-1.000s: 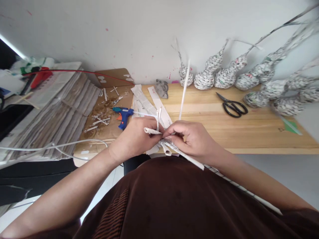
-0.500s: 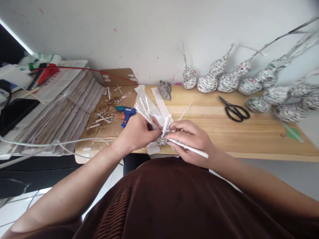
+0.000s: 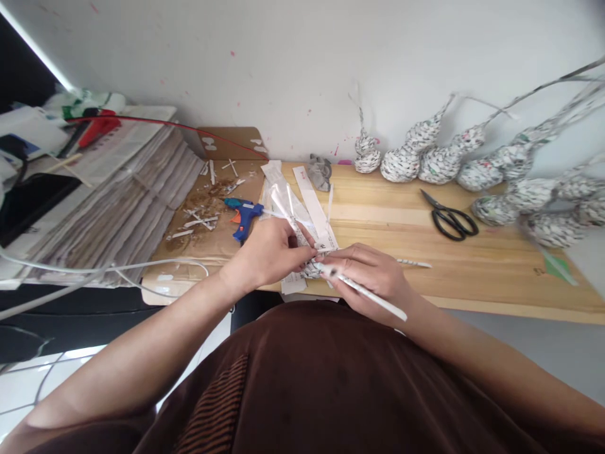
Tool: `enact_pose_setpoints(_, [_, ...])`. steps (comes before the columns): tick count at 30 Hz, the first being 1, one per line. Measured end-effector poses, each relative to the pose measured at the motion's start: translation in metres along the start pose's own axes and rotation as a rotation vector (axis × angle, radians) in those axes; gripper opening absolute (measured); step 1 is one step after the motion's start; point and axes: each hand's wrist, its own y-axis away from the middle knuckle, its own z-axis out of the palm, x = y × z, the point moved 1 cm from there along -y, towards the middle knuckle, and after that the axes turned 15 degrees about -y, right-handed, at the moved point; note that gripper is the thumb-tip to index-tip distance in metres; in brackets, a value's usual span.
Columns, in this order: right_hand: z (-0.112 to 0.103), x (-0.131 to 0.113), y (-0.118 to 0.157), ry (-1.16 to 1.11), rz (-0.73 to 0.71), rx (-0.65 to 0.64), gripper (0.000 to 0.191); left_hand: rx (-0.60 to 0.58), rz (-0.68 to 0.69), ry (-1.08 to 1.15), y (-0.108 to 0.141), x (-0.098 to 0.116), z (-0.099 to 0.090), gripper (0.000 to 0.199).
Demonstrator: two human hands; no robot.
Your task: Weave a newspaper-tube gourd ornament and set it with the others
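Note:
Between my hands is a small woven piece of rolled newspaper (image 3: 311, 271), mostly covered by fingers. My left hand (image 3: 267, 252) is closed on its left side, thumb and fingertips pressed against the weave. Several loose paper tubes (image 3: 288, 211) stick up and away beyond that hand. My right hand (image 3: 371, 271) pinches at the weave's right side, its fingertips almost meeting the left thumb. One white paper tube (image 3: 378, 299) slants down to the right across the right palm. A thin speckled tube end (image 3: 416, 263) shows past the right knuckles. What exactly the right fingertips grip is partly hidden.
A blue glue gun (image 3: 246, 217) lies left, near paper scraps (image 3: 201, 221) on cardboard. Beyond that stands a tall newspaper stack (image 3: 155, 170). Black-handled scissors (image 3: 451, 217) lie right. Several woven paper gourd shapes (image 3: 401, 154) line the wall. Paper strips (image 3: 309, 195) lie ahead.
The white tube that stood upright between my hands has been bent down under the right fingers. A tube end now shows right of my right hand. The view has shifted slightly.

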Motion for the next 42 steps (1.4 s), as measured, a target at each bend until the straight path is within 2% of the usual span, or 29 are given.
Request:
enact_pose_setpoints(4, [-0.003, 0.001, -0.004, 0.14, -0.009, -0.133, 0.021, 0.024, -0.012, -0.071, 0.001, 0.001, 0.0, 0.015])
enact_pose_setpoints(8, [-0.008, -0.005, -0.015, 0.272, 0.138, -0.386, 0.024, 0.055, -0.014, -0.129, 0.001, 0.003, 0.0, 0.016])
enact_pose_setpoints(10, [-0.011, -0.008, -0.02, 0.278, 0.228, -0.47, 0.024, 0.05, -0.019, -0.146, 0.001, 0.004, 0.0, 0.017])
enact_pose_setpoints(14, [-0.014, -0.008, -0.026, 0.249, 0.296, -0.541, 0.023, 0.035, -0.045, -0.136, -0.001, 0.003, -0.001, 0.017])
enact_pose_setpoints(17, [-0.011, -0.004, -0.024, 0.156, 0.301, -0.489, 0.023, -0.013, -0.06, -0.076, -0.002, 0.0, -0.001, 0.017])
enact_pose_setpoints(23, [0.0, 0.004, -0.012, 0.001, 0.243, -0.255, 0.022, -0.051, -0.081, 0.014, -0.003, -0.002, 0.001, 0.016])
enact_pose_setpoints(28, [0.001, -0.002, -0.015, 0.065, 0.337, -0.307, 0.018, -0.132, -0.093, 0.086, -0.003, -0.003, 0.003, 0.018])
enact_pose_setpoints(31, [-0.001, -0.003, -0.018, 0.001, 0.368, -0.298, 0.018, -0.114, -0.087, 0.101, -0.002, -0.004, 0.005, 0.019])
enact_pose_setpoints(38, [-0.002, -0.002, -0.014, -0.259, 0.542, 0.01, 0.014, -0.069, -0.107, 0.132, -0.001, -0.006, 0.005, 0.016])
enact_pose_setpoints(42, [-0.012, -0.01, -0.012, -0.427, 0.469, 0.213, 0.017, -0.06, -0.098, 0.09, -0.002, -0.007, 0.006, 0.019])
